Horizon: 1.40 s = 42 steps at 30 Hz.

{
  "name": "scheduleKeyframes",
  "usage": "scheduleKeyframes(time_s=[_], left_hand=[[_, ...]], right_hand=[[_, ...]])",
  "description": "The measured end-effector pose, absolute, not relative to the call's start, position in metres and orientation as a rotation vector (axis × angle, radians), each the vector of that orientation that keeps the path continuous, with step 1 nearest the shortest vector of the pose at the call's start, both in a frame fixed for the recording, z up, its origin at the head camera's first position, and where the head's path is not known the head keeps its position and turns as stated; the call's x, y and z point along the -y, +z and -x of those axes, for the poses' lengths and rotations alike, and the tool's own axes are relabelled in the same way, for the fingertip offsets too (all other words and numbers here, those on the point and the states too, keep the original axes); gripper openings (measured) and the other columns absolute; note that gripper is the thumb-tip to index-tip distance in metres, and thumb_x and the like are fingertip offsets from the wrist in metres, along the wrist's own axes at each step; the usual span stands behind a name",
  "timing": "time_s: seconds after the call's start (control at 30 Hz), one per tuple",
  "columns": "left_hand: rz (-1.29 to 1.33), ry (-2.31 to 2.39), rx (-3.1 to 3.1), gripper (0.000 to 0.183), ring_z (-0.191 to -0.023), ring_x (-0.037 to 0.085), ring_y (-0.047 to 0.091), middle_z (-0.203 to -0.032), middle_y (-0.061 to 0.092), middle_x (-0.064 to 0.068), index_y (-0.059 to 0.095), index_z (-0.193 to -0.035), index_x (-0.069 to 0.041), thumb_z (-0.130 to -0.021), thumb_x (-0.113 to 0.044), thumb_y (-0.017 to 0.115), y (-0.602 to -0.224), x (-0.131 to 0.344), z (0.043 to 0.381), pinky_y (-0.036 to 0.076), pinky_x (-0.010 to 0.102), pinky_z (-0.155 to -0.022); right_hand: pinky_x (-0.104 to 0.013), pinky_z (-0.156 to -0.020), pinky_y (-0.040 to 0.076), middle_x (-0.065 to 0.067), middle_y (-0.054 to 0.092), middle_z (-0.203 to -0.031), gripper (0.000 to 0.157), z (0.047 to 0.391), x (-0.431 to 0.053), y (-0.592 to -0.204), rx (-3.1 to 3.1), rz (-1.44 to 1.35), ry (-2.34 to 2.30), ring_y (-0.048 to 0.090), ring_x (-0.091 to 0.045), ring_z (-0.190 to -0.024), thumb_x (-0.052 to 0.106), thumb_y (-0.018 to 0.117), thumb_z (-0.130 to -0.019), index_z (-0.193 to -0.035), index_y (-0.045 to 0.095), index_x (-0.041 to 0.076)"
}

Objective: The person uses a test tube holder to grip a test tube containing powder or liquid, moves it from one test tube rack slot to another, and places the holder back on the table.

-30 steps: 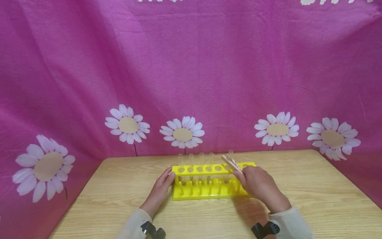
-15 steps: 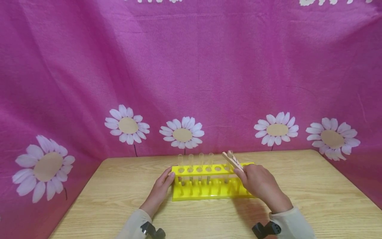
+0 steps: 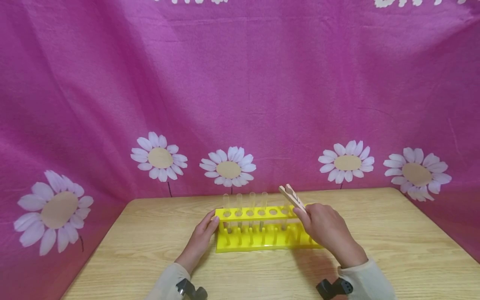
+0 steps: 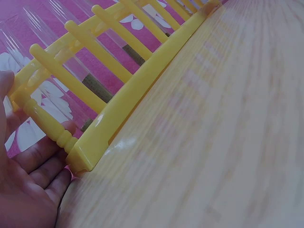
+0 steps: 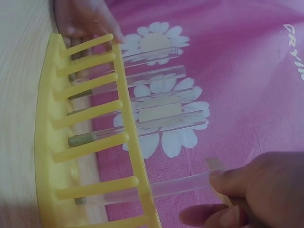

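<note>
A yellow test tube rack (image 3: 240,246) stands on the table, with several clear test tubes (image 3: 252,202) upright at its left. My left hand (image 3: 200,237) grips the rack's left end; in the left wrist view its thumb is high on the end and the fingers lie lower beside the end post. My right hand (image 3: 330,233) holds a wooden test tube clamp (image 3: 294,199) over the right part of the rack. The clamp's tips are spread apart. One more test tube (image 5: 183,185) stands under it, its mouth by the clamp; whether they touch I cannot tell.
Pegs (image 5: 97,111) run along the rack's front. Dark material (image 4: 97,88) sits in the bottoms of several tubes. Behind the wooden table (image 3: 150,225) hangs a magenta cloth (image 3: 262,83) with white daisies.
The clamp has risen slightly, and its tips have spread from beside the right-hand tube's top. That tube stays in the rack. My left hand has kept its place.
</note>
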<state>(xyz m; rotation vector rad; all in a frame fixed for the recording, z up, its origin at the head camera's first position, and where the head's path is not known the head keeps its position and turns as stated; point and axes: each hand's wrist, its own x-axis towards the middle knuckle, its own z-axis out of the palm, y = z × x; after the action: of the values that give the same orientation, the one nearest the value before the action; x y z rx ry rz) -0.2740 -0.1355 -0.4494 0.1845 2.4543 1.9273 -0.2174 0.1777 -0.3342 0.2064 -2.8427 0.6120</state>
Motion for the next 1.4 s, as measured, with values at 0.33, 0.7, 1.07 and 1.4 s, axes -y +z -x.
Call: scheduleKeyframes(time_s=[0.33, 0.7, 1.07, 1.4], left_hand=[[-0.2, 1.941, -2.434, 0.066, -0.126, 0.026, 0.037, -0.139, 0.038, 0.007, 0.034, -0.139, -0.021, -0.086, -0.059, 0.043, -0.449, 0.135, 0.274, 0.027, 0.045, -0.105], [-0.199, 1.938, -2.431, 0.065, -0.126, 0.026, 0.037, -0.139, 0.038, 0.006, 0.035, -0.138, -0.022, -0.085, -0.06, 0.043, -0.45, 0.135, 0.275, 0.027, 0.045, -0.105], [-0.163, 1.921, -2.452, 0.066, -0.128, 0.027, 0.034, -0.141, 0.036, 0.007, 0.034, -0.139, -0.022, -0.086, -0.059, 0.043, -0.448, 0.135, 0.274, 0.025, 0.047, -0.105], [-0.185, 1.92, -2.466, 0.061, -0.13, 0.025, 0.03, -0.14, 0.037, 0.004, 0.039, -0.135, -0.029, -0.084, -0.062, 0.043, -0.449, 0.135, 0.273, 0.023, 0.048, -0.106]], right_hand=[[-0.026, -0.041, 0.031, -0.001, 0.04, -0.051, 0.041, 0.215, -0.179, -0.331, 2.821, -0.212, 0.669, 0.036, -0.014, -0.043, 0.041, 0.05, -0.09, -0.061, 0.052, 0.012], [-0.026, -0.041, 0.029, 0.0, 0.039, -0.05, 0.035, 0.215, -0.18, -0.331, 2.787, -0.218, 0.648, 0.035, -0.014, -0.043, 0.037, 0.052, -0.09, -0.063, 0.053, 0.014], [-0.026, -0.04, 0.031, 0.0, 0.042, -0.051, 0.04, 0.213, -0.181, -0.325, 2.769, -0.182, 0.665, 0.037, -0.014, -0.043, 0.046, 0.051, -0.088, -0.067, 0.055, 0.013], [-0.025, -0.038, 0.031, -0.002, 0.043, -0.052, 0.041, 0.212, -0.182, -0.321, 2.805, -0.109, 0.698, 0.038, -0.015, -0.043, 0.047, 0.051, -0.088, -0.072, 0.057, 0.01]])
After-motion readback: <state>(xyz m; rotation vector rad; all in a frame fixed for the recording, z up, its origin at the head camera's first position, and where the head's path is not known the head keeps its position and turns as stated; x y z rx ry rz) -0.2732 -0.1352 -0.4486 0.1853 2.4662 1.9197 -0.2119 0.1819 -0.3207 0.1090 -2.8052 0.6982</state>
